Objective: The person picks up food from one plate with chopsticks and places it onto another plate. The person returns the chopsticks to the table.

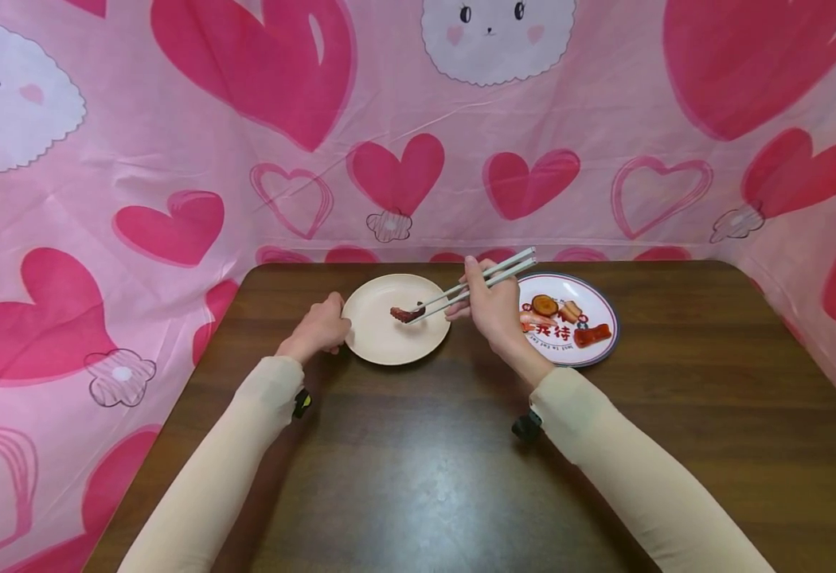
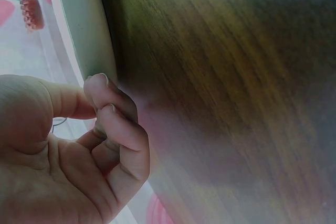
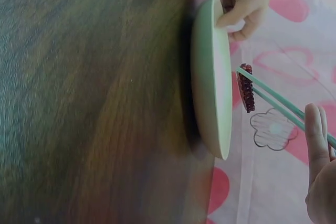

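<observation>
My left hand [image 1: 320,325] pinches the left rim of a cream plate [image 1: 392,346]; the left wrist view shows thumb and curled fingers at the plate's edge [image 2: 86,27]. Pale green chopsticks [image 1: 514,270] are in my right hand [image 1: 493,306], their tips pointing left and down. Between those tips is a dark red, bumpy piece of octopus tentacle [image 1: 404,313], over the middle of the cream plate. From the side, in the right wrist view, the tentacle piece [image 3: 245,88] hangs above the plate's rim [image 3: 214,77].
Right of the cream plate, partly behind my right wrist, stands a white plate [image 1: 590,290] with a blue rim and red lettering. It bears several food pieces, among them a red-brown slab [image 1: 592,335] and a round brown slice [image 1: 544,305]. Pink heart-patterned cloth [image 1: 461,183] hangs behind the wooden table [image 1: 418,477].
</observation>
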Demonstrator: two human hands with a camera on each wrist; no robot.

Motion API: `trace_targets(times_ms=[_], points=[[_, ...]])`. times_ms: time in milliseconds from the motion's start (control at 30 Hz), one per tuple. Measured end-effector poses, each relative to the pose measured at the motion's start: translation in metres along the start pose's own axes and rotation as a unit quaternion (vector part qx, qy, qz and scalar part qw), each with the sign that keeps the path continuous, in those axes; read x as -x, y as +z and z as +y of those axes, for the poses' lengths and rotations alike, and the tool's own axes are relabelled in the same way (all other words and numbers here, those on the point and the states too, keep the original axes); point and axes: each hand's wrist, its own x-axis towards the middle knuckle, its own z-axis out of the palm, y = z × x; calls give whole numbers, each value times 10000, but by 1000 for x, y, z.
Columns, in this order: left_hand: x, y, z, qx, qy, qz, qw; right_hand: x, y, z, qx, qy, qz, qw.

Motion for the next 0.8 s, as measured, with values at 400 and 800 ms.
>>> trace_targets(times_ms=[400,800], points=[[0,1,0,-29,-65,-11,10000,5,18,8,124,273,-43,9995],[1,0,1,-59,-5,48,10000,9,29,18,184,439,-156,9987]])
